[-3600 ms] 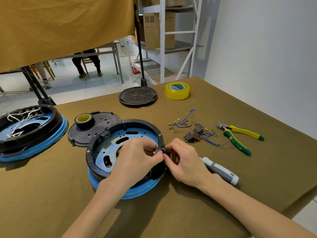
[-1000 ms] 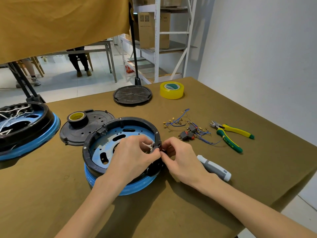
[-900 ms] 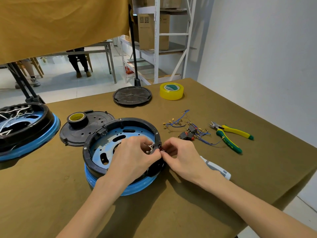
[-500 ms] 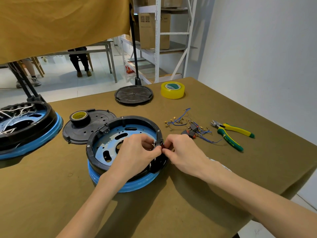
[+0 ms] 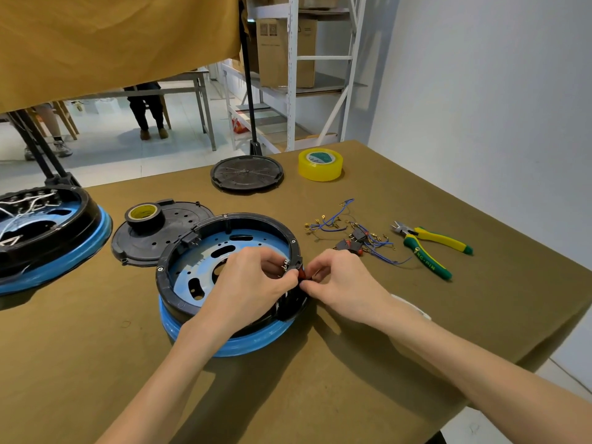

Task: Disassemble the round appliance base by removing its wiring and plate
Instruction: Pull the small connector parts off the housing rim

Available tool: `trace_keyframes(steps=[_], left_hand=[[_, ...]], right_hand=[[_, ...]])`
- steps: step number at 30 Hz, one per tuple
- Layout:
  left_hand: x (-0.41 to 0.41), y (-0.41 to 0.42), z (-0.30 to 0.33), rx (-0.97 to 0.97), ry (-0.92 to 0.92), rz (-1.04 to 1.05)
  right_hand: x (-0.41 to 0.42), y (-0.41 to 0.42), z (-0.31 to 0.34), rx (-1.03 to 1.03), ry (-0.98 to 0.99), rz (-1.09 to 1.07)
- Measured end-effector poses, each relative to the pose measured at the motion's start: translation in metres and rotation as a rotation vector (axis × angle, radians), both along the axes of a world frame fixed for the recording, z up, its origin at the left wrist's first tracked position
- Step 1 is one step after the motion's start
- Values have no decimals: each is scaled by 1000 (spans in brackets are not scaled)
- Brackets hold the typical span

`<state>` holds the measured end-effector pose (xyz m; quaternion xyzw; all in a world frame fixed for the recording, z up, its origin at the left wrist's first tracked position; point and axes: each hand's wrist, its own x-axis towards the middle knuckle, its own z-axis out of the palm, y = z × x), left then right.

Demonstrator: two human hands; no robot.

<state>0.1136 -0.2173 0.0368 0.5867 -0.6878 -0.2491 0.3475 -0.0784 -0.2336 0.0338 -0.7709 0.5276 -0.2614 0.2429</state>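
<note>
The round appliance base [image 5: 192, 238], a black ring on a blue rim, lies open side up at the table's middle, showing its blue-tinted metal plate [image 5: 205, 261] with cut-outs. A small red and black switch [image 5: 301, 273] sits in the ring's right wall. My left hand [image 5: 253, 283] reaches over the ring from inside and pinches the switch's inner side with its metal terminals. My right hand [image 5: 342, 280] pinches the same switch from outside the ring. Removed blue wires and switches [image 5: 352, 235] lie to the right.
Yellow-green pliers [image 5: 429, 248] lie at the right; a white-handled tool [image 5: 413, 310] peeks out behind my right forearm. A black cover with a tape roll [image 5: 144, 214] lies behind the base, another black disc [image 5: 246, 176] and yellow tape [image 5: 320, 165] farther back. A second wired base [image 5: 41, 229] sits left.
Both hands stay at the switch in the ring's right wall; the fingers have shifted slightly and the red switch body now shows between them. The base has not moved.
</note>
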Motion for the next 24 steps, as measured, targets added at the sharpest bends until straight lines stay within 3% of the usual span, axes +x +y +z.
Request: trace_keyframes(steps=[6,19,24], left_hand=[[-2,2,2,-23,-15,3],[-3,1,4,13,-34,52],[-3,0,4,22,-43,42]], right_hand=[[6,-2,15,-93,340,81],[7,-11,30,-58,355,228],[2,-11,14,-57,208,182]])
